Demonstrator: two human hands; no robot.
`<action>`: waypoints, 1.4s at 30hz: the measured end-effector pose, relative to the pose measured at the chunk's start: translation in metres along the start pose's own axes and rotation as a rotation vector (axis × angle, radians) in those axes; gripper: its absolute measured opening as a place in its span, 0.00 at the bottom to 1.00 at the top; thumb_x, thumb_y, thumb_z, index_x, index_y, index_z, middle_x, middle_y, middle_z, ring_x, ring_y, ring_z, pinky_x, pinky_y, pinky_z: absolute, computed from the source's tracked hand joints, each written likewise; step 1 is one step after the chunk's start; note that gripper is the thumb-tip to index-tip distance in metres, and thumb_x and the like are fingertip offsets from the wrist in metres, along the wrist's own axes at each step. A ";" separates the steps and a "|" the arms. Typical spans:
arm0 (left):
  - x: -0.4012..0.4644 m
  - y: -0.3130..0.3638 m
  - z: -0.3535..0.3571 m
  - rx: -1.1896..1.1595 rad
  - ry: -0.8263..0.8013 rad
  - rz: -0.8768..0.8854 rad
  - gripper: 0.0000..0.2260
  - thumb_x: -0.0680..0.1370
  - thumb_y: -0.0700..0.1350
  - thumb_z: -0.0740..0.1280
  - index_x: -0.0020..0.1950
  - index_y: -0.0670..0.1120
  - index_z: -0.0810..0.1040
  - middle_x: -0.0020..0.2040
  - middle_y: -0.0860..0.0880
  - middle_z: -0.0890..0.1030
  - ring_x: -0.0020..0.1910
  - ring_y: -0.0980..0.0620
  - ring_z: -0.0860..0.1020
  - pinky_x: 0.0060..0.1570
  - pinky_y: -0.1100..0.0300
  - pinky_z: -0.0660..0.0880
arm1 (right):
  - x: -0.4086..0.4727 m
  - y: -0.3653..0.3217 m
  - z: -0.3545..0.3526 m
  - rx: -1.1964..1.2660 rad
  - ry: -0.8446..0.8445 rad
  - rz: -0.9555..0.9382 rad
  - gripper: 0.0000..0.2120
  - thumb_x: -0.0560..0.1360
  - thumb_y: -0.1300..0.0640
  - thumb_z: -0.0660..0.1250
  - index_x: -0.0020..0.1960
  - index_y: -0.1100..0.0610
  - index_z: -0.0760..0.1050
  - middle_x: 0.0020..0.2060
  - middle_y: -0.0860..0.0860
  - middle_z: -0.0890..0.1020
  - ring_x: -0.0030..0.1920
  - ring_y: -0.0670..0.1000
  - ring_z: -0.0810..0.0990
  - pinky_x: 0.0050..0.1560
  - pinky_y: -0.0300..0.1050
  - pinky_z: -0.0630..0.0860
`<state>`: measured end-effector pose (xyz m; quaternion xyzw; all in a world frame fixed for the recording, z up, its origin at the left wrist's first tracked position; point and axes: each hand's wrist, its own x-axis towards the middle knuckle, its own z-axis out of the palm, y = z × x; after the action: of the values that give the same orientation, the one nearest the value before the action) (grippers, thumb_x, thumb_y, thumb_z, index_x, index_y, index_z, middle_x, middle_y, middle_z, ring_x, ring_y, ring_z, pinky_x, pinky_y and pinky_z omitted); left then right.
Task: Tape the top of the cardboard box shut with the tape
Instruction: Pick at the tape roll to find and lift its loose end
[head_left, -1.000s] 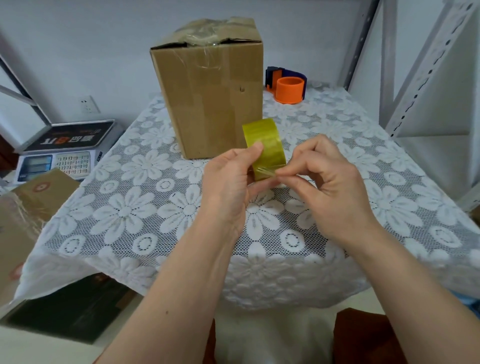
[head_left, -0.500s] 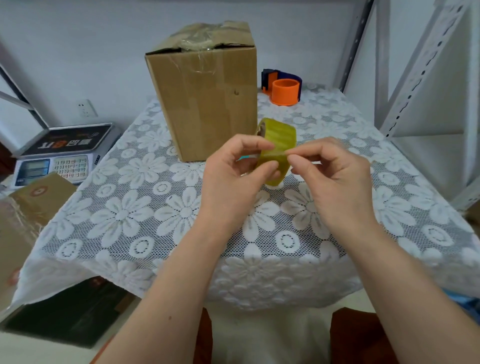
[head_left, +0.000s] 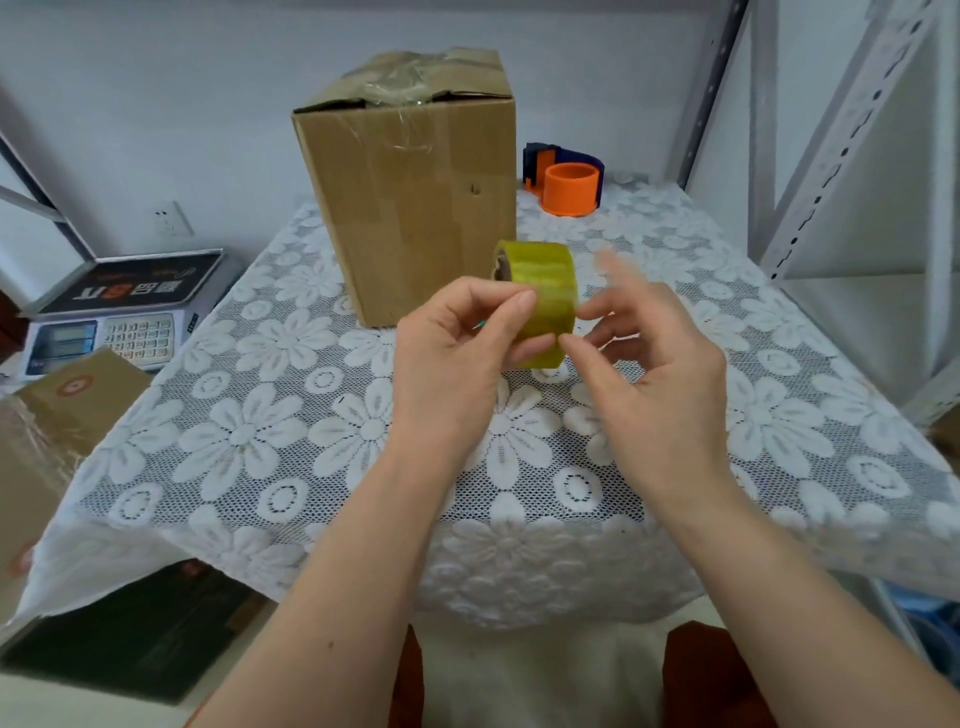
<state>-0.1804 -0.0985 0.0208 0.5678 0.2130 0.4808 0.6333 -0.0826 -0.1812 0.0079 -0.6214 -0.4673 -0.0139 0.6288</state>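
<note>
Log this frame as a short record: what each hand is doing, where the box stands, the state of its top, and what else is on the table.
left hand: holds the tape roll above the table
right hand: fingertips at the roll's right edge, blurred; grip unclear
cardboard box: upright on the lace tablecloth, behind the hands
box top: flaps uneven, crumpled clear film on them, not sealed flat
also on table: orange tape dispenser, right of the box

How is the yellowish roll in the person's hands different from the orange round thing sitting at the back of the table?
The yellowish tape roll is held up off the table by the left hand; the orange ring stands on the lace tablecloth. The roll is glossy and see-through; the ring is matte and solid. The ring sits in a dark blue holder; the roll is bare. Both are short, hollow cylinders.
</note>
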 end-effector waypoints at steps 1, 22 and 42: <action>0.000 -0.001 0.000 -0.007 0.001 -0.003 0.02 0.75 0.34 0.68 0.44 0.37 0.80 0.45 0.40 0.83 0.42 0.49 0.84 0.41 0.60 0.81 | 0.001 -0.001 0.000 0.041 0.022 0.048 0.30 0.70 0.66 0.72 0.67 0.47 0.68 0.43 0.50 0.79 0.40 0.45 0.78 0.43 0.32 0.74; 0.000 0.001 -0.006 -0.048 0.004 -0.067 0.03 0.76 0.37 0.68 0.43 0.39 0.80 0.42 0.43 0.83 0.42 0.47 0.84 0.41 0.58 0.82 | 0.016 0.002 0.000 0.331 -0.001 0.278 0.13 0.70 0.65 0.73 0.50 0.52 0.78 0.38 0.49 0.79 0.40 0.47 0.78 0.42 0.42 0.79; 0.001 0.003 -0.007 -0.060 -0.017 -0.097 0.03 0.76 0.39 0.68 0.43 0.41 0.81 0.44 0.43 0.84 0.43 0.46 0.84 0.40 0.60 0.81 | 0.014 -0.002 0.009 0.336 0.025 0.298 0.05 0.70 0.64 0.73 0.40 0.55 0.82 0.35 0.52 0.83 0.34 0.47 0.80 0.38 0.39 0.79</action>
<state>-0.1868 -0.0947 0.0223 0.5418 0.2203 0.4509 0.6743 -0.0812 -0.1665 0.0165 -0.5698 -0.3581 0.1494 0.7245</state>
